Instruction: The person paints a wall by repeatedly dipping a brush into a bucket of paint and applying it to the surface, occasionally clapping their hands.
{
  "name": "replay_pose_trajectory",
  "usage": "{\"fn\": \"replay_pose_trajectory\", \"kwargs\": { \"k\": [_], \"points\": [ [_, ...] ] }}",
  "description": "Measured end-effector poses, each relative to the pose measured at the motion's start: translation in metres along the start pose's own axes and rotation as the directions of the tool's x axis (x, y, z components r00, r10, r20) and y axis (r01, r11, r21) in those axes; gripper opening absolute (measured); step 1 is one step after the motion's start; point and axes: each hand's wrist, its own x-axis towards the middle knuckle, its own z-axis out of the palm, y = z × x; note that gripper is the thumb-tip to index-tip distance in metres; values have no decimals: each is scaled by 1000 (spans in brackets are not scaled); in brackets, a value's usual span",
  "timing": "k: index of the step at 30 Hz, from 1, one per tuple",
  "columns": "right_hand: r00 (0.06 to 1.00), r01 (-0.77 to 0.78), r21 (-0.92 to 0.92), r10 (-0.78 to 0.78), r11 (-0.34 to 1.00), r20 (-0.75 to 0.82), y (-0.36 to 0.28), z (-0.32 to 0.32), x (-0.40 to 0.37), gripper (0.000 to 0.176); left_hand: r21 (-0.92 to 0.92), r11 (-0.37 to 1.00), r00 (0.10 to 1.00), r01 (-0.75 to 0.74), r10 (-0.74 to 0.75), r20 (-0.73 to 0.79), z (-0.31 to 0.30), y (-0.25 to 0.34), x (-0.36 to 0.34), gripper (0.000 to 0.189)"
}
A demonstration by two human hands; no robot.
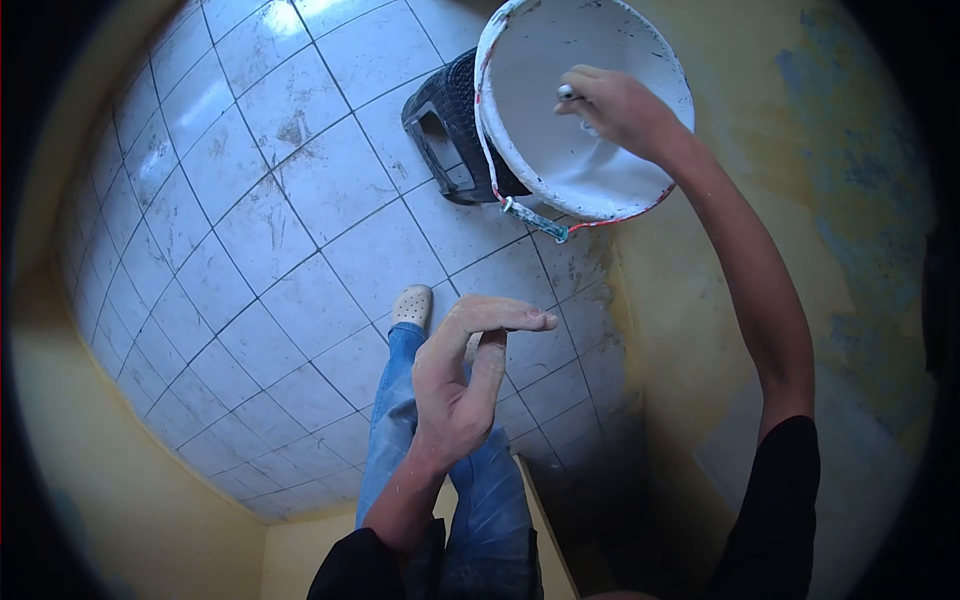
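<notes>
My right hand (618, 112) reaches over a white bucket (513, 150), its fingers wrapped round the handle of a tool. Only the handle's pale round end (567, 92) shows clearly; the tool's lower part is hidden by the hand or blurred against the white inside of the bucket, so I cannot make out its kind. My left hand (460, 375) is raised in front of my legs, apart from the bucket. Its fingers are bent over and spaced from the thumb, with nothing between them. Pale dust or residue coats its fingers.
The bucket stands on a black plastic stool (440, 150), its wire handle with a worn grip (535, 220) hanging down the near side. Dirty white tiles (300, 230) cover the floor. A patchy yellow wall (760, 160) rises close on the right. My shoe (412, 305) is below.
</notes>
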Motion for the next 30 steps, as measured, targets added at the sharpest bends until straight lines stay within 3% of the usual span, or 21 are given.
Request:
{"fn": "replay_pose_trajectory", "kwargs": {
  "k": [6,9,12,15,17,20,23,24,26,28,30],
  "points": [
    [996,-68,92,62,993,67,10,24,18,21,5,1000,999,-31,31,24,7,-4,7,38],
    [957,-260,98,243,961,156,15,17,24,26,24,999,999,-31,30,45,14,-7,5,35],
    [929,-371,344,345,862,137,18,15,20,32,4,1000,999,-13,13,42,26,-5,1,35],
    [889,-433,461,451,774,77,31,14,14,32,4,1000,998,-21,21,53,41,-6,-5,35],
    [790,-451,662,613,598,-16,41,8,-5,30,7,1000,997,-24,24,67,50,-5,-9,35],
    [599,-295,928,801,225,-3,56,-15,-48,22,-16,1000,998,7,-6,67,67,-3,-19,39],
    [690,109,985,723,-132,21,66,-40,-132,20,-33,999,995,9,-6,100,88,-7,-27,38],
    [638,206,962,770,-182,9,53,-49,-160,20,-9,1000,995,13,-12,102,97,-9,-30,37],
    [493,394,892,870,-222,-1,9,-68,-222,20,3,999,991,41,-41,130,115,-11,-37,36],
    [301,524,846,950,-93,-82,-18,-64,-295,22,52,996,992,66,-71,100,137,-15,-46,29],
    [28,585,805,990,95,-136,-49,-39,-363,21,91,996,995,24,-32,91,161,-22,-53,22]
  ]
}}
